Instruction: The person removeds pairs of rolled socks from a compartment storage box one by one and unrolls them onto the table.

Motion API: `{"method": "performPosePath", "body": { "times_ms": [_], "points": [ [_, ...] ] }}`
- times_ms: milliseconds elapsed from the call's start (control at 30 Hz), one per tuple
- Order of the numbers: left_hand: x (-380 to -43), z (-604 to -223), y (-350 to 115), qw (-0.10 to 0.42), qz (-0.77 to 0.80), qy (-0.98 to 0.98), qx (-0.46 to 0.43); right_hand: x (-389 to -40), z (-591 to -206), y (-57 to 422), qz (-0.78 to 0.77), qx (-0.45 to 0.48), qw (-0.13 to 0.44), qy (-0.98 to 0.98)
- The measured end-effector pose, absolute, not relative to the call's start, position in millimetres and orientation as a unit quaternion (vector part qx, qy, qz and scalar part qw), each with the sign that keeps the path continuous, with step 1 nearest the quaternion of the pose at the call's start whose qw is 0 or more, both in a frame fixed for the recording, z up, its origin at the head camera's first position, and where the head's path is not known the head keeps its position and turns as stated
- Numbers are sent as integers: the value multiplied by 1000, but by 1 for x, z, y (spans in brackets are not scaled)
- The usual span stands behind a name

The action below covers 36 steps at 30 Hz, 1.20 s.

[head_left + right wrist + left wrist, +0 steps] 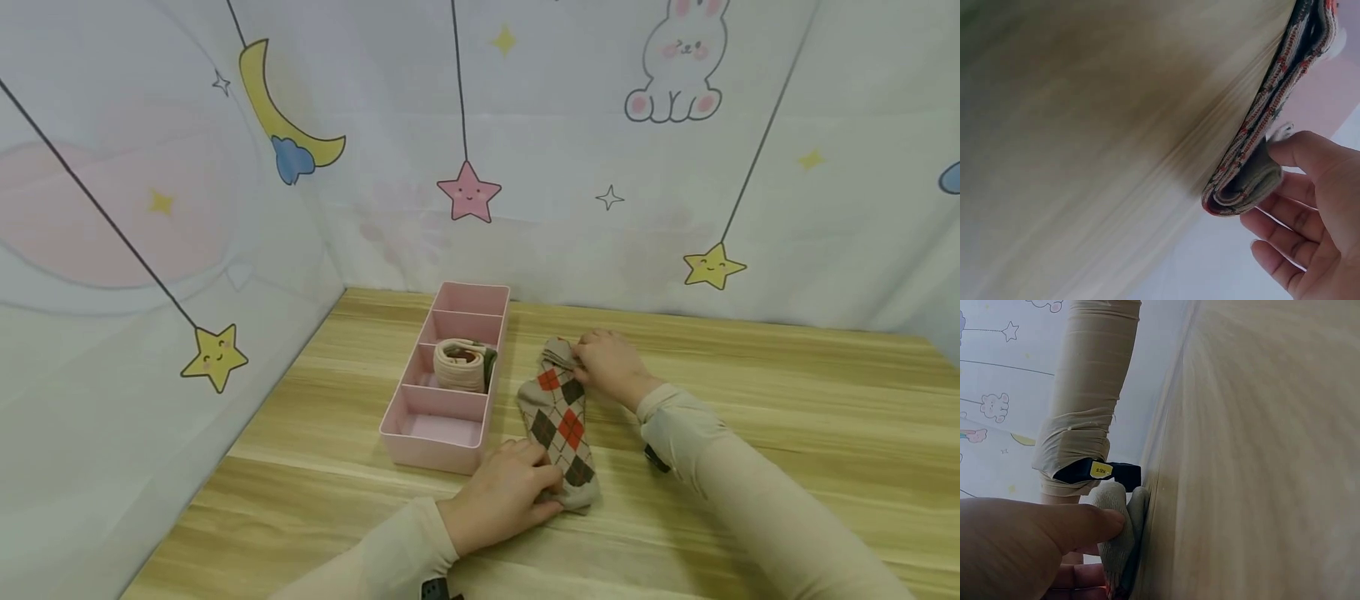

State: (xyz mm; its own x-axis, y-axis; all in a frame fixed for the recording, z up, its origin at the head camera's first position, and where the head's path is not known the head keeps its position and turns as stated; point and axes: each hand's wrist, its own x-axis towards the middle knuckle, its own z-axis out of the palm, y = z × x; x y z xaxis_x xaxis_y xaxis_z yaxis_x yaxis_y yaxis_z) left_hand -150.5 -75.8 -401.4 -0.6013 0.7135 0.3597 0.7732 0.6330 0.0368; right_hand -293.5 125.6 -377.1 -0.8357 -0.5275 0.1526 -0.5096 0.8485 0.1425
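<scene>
Beige argyle socks (557, 414) with red and dark diamonds lie lengthwise on the table, their far end folded over. At that far end my right hand (611, 364) pinches the fold; the right wrist view shows the thumb on the rolled layers (1244, 187) and fingers beneath. My left hand (504, 492) holds the near end, and in the left wrist view its thumb presses the grey-beige fabric (1116, 528) against the fingers. Left of the socks stands a pink divided box (438, 457). One rolled beige sock bundle (459, 373) sits in one of its middle compartments.
The wood-grain table (787, 417) extends to the right and toward the front. A white curtain (570, 250) printed with stars, a moon and a rabbit hangs behind and along the left edge. Dark wrist bands (657, 459) show at both sleeves.
</scene>
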Motion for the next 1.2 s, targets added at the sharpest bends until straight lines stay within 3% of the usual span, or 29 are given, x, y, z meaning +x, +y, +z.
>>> {"method": "performPosePath", "body": {
  "times_ms": [567, 1200],
  "points": [
    [-152, -399, -76, 142, -100, -896, -408, -303, -370, 133, 7, 238, 149, -960],
    [-153, -402, -77, 145, -93, -894, -413, -327, -371, 144, 78, 199, 95, -972]
  ]
}}
